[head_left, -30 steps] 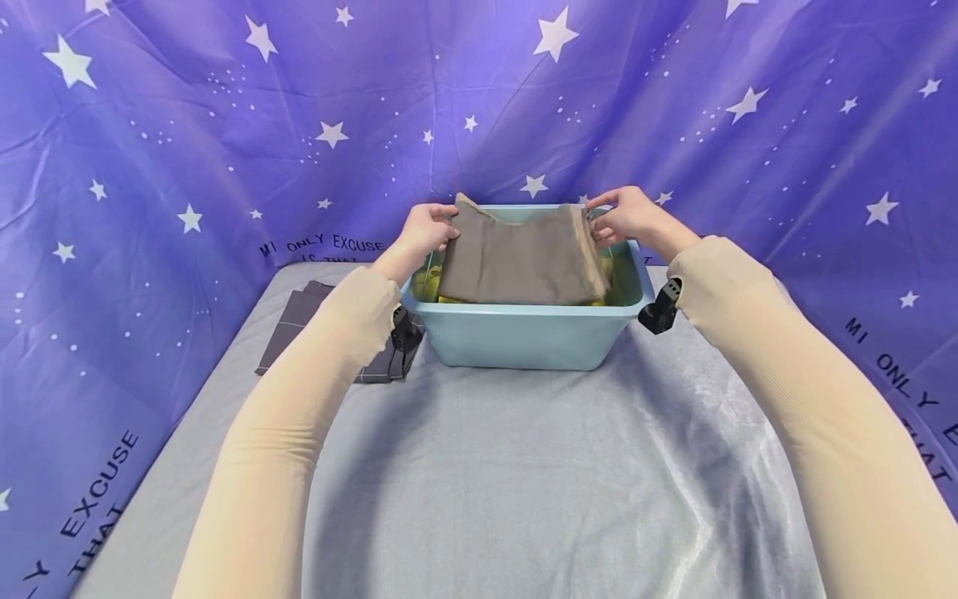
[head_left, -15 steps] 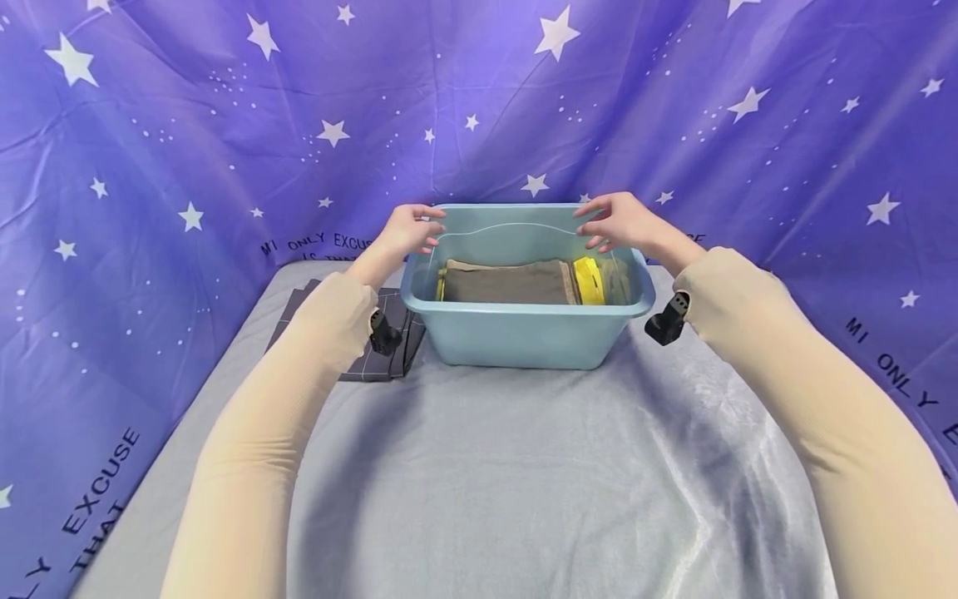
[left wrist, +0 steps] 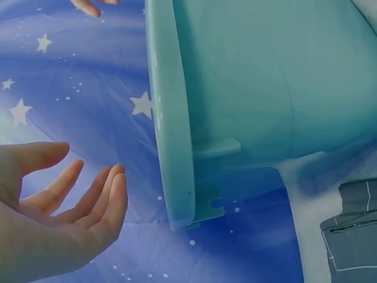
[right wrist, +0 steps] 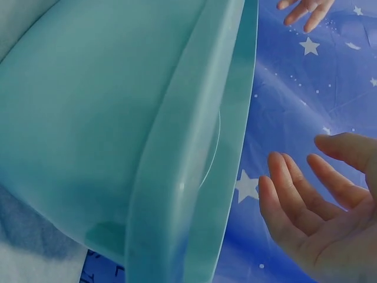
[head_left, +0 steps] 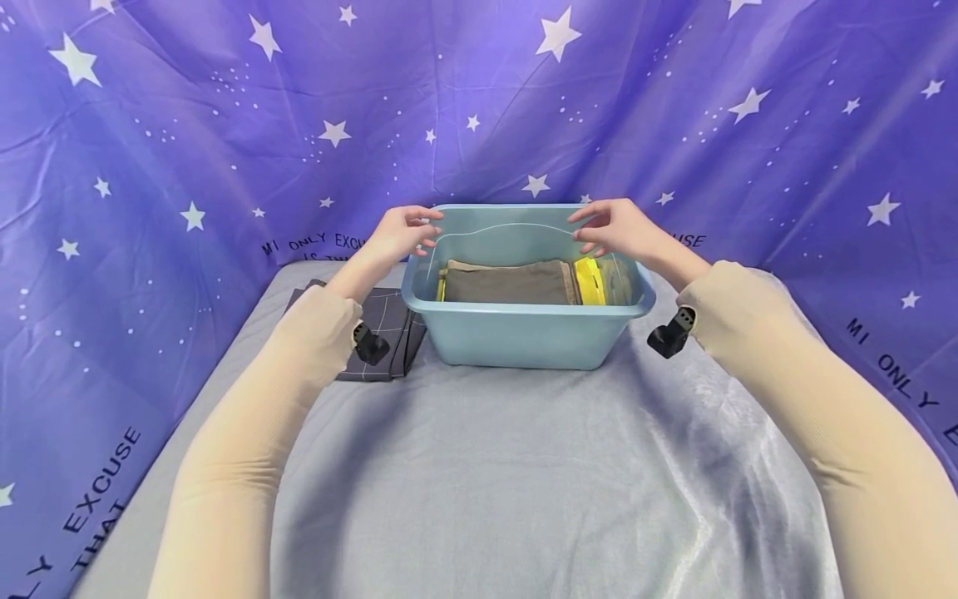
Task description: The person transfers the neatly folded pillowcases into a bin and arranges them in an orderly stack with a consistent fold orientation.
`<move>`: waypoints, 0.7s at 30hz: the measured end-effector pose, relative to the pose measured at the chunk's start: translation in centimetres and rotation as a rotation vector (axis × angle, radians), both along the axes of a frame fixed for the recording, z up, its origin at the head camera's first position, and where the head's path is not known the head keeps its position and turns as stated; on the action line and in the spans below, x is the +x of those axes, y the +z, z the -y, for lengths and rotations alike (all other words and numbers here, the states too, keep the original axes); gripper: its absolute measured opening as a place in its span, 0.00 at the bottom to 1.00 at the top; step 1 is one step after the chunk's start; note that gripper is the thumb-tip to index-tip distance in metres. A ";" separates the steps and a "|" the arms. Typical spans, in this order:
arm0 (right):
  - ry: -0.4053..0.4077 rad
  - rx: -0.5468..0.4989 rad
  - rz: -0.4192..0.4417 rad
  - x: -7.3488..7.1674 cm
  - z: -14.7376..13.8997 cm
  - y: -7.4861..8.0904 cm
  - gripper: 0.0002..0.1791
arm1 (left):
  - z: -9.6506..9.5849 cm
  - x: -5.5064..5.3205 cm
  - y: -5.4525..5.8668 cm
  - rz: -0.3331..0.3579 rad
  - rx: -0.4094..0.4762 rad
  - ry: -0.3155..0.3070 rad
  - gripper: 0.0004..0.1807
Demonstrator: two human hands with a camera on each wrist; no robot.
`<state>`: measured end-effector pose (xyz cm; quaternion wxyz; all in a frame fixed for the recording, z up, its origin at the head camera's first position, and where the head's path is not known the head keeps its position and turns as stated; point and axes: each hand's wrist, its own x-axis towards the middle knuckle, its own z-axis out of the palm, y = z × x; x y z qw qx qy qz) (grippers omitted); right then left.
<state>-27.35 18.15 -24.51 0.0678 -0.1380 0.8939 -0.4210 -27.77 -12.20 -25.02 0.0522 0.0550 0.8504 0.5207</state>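
Observation:
A light blue plastic bin stands at the back of the cloth-covered surface. Inside it lies a folded grey-brown garment, with a yellow folded cloth at its right end. My left hand hovers over the bin's left rim, fingers loosely bent and holding nothing. Above the right part of the bin hangs my right hand, also holding nothing. Both wrist views show relaxed fingers apart from the bin: the left hand and the right hand.
A dark checked folded garment lies left of the bin, partly behind my left forearm. Grey velvety cloth covers the surface in front. A purple star-printed curtain hangs close behind the bin.
One second ago both hands held the grey-brown garment up over the bin. It has dropped inside, released. My left hand has moved left; my right has lowered slightly.

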 end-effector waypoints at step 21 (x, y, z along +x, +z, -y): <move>0.026 -0.018 -0.148 1.8 0.5 -0.6 0.18 | 0.8 2.6 -0.1 -0.097 -0.006 -0.068 0.18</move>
